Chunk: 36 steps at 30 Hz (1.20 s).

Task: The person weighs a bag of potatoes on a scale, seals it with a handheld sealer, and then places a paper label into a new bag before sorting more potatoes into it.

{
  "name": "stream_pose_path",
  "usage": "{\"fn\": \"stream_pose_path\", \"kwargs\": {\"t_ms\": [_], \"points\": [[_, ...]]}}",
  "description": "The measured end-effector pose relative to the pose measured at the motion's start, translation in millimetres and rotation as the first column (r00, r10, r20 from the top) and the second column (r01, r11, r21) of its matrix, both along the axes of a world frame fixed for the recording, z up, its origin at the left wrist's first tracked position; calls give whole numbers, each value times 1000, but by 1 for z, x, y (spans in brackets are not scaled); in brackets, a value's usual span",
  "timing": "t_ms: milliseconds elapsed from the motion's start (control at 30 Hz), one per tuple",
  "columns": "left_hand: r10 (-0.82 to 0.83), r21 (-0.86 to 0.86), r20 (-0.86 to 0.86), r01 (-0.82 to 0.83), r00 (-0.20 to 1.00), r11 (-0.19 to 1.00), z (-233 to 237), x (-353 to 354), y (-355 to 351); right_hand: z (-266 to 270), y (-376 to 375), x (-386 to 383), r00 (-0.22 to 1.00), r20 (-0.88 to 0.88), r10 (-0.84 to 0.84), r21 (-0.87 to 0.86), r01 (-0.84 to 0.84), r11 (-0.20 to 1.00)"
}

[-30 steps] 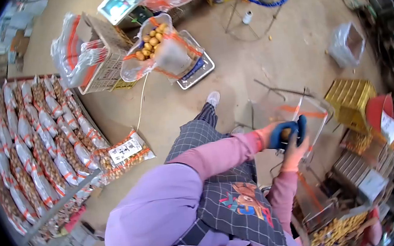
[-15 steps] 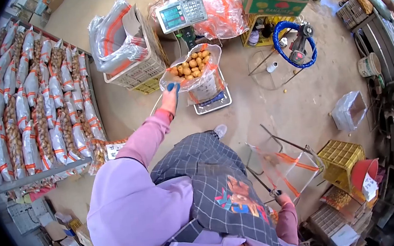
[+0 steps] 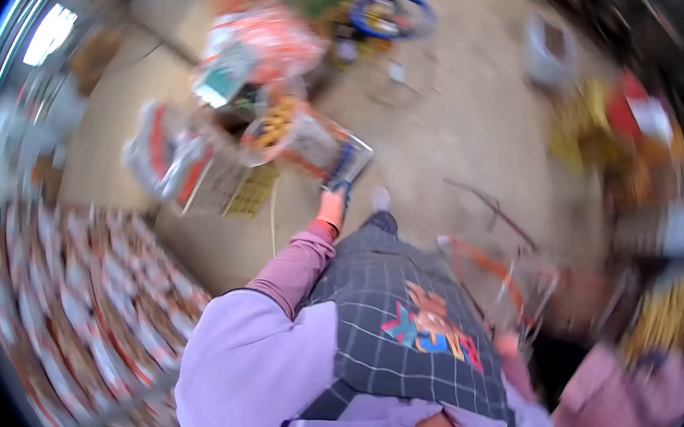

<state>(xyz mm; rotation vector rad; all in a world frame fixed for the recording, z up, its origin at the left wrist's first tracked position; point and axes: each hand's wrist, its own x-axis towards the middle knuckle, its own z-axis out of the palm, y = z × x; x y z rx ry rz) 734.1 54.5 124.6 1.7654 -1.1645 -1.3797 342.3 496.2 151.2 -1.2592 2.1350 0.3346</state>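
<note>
My left hand (image 3: 331, 208) reaches forward, its dark-covered fingertips just short of the scale platform (image 3: 363, 159). Motion blur hides the exact shape of its fingers. On the platform stands a clear bag with orange stripes (image 3: 313, 142), its mouth open on round yellow-brown potatoes (image 3: 274, 124). The scale's display (image 3: 227, 75) sits behind the bag. Low on the right, my right hand (image 3: 506, 344) is beside a clear orange-striped bag (image 3: 482, 261) at a thin metal stand. Its fingers are smeared, so I cannot see whether they grip the bag or the stand.
Filled striped bags (image 3: 107, 299) lie in rows on a rack at left. A crate (image 3: 216, 181) of flat bags stands beside the scale. A blue-wrapped ring (image 3: 393, 14) is at the back, a yellow crate (image 3: 581, 131) at right. Pink cloth (image 3: 624, 392) shows at lower right.
My view has swung to the right and blurred. My left hand has come away from the potato bag's rim and is lower, by the platform. Pink cloth has appeared at lower right.
</note>
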Motion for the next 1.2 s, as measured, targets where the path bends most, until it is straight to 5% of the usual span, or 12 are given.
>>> {"fn": "stream_pose_path", "kwargs": {"t_ms": [200, 367, 467, 533, 600, 633, 800, 900, 967, 1067, 1100, 1200], "points": [[-186, 283, -273, 264, 944, 922, 16, -84, 55, -37, 133, 79, 865, 74, -496, 197, 475, 858], [-367, 382, -239, 434, 899, 816, -13, -76, 96, -73, 185, 57, 348, 96, -932, 117, 926, 358], [-327, 400, -172, 369, 929, 839, 0, -64, 101, -213, 310, 50, 476, 148, -867, 123, 861, 494], [-332, 411, -101, 343, 938, 845, -12, -41, 87, -112, 266, 55, -256, 157, -954, 186, 956, -226], [-357, 396, -12, 332, 934, 856, -6, -21, 79, -142, 297, 64, -450, 386, -805, 221, 893, -393], [-381, 368, 64, 333, 922, 868, 2, -9, 71, -243, 384, 59, -282, 700, -656, 120, 952, -282], [-213, 276, 259, 139, 942, 951, -48, 92, 13, -128, 185, 52, 82, 303, -949, 222, 963, 154], [297, 94, 165, -315, 940, 944, -73, 116, -40, -105, 72, 49, 442, 315, -840, 233, 822, 520], [470, -393, 224, -363, 853, 845, -59, 110, -84, -90, -9, 47, 626, 336, -704, 207, 680, 703], [232, -324, 53, -203, 971, 924, -32, 87, -159, -62, -141, 42, 786, 361, -502, 152, 482, 863], [268, -320, 419, -135, 868, 938, -27, 71, -180, -52, -192, 43, 814, 371, -447, 124, 434, 892], [229, -277, 450, -109, 863, 955, -9, 45, -269, -10, -364, 41, 864, 395, -311, -1, 339, 941]]}}
